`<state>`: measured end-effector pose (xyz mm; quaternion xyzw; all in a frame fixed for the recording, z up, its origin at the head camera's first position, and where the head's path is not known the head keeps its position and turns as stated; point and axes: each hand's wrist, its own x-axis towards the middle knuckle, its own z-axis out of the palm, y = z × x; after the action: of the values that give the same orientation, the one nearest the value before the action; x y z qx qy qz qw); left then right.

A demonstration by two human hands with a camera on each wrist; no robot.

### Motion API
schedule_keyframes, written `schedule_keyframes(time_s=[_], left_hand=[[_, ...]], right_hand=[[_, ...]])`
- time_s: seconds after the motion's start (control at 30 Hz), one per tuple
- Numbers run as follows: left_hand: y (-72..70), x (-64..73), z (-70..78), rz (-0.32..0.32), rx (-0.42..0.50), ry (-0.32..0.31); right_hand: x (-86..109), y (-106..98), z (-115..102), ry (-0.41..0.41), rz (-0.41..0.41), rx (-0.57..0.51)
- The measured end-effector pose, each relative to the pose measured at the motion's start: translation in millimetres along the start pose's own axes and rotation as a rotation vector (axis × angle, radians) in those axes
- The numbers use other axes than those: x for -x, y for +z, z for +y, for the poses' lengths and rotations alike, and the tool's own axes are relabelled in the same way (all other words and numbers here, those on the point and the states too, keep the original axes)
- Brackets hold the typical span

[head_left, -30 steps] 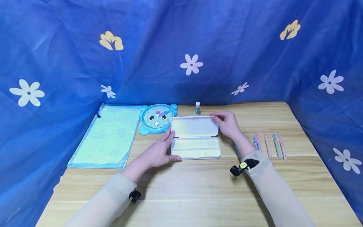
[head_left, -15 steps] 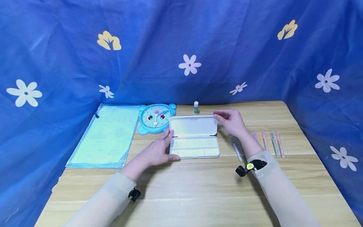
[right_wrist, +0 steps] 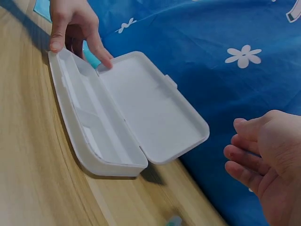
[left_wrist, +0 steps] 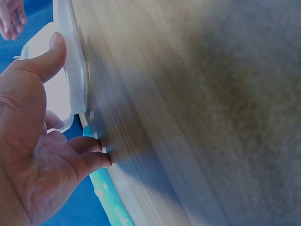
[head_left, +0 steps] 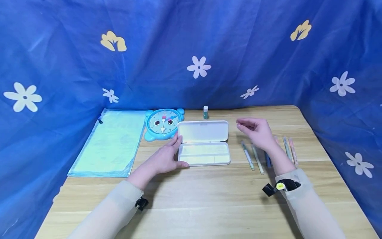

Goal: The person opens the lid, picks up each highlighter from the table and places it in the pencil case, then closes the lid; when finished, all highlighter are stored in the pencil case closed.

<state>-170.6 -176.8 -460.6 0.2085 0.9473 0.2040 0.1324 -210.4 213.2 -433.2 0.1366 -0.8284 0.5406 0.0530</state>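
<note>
A white pencil case [head_left: 204,154] lies on the table with its lid [head_left: 206,131] raised and its divided tray bare. My left hand [head_left: 165,158] holds the case by its left end: the thumb [right_wrist: 56,46] is on the front corner and a finger reaches the lid's corner. In the left wrist view, the other fingertips come down beside the blue clock [left_wrist: 110,197]. To the right of the lid, my right hand [head_left: 257,132] hovers with loosely bent fingers and nothing in them, apart from the case. Below it lie several pens, among them a slim pen [head_left: 247,155].
Behind the left hand sits the blue toy clock [head_left: 162,124]. A mesh zip folder [head_left: 108,142] lies flat at the left. An upright glue stick [head_left: 205,113] stands behind the case, near the blue curtain [head_left: 155,66].
My right hand has let go of the lid's right corner and moved to the right, uncovering pens near the case. The lid stays up. My left hand keeps its place on the case.
</note>
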Motion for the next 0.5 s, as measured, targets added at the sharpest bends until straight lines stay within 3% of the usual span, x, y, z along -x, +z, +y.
schedule_keyframes(time_s=[0.27,0.5], left_hand=[[-1.2,-0.3,-0.2,0.002,-0.005,0.010],[-2.4,-0.6,0.4,-0.005,-0.011,0.005]], right_hand=[[22.6,-11.3,-1.1,0.019,0.003,0.008],[39.9,-17.0,7.9,0.044,-0.001,0.076]])
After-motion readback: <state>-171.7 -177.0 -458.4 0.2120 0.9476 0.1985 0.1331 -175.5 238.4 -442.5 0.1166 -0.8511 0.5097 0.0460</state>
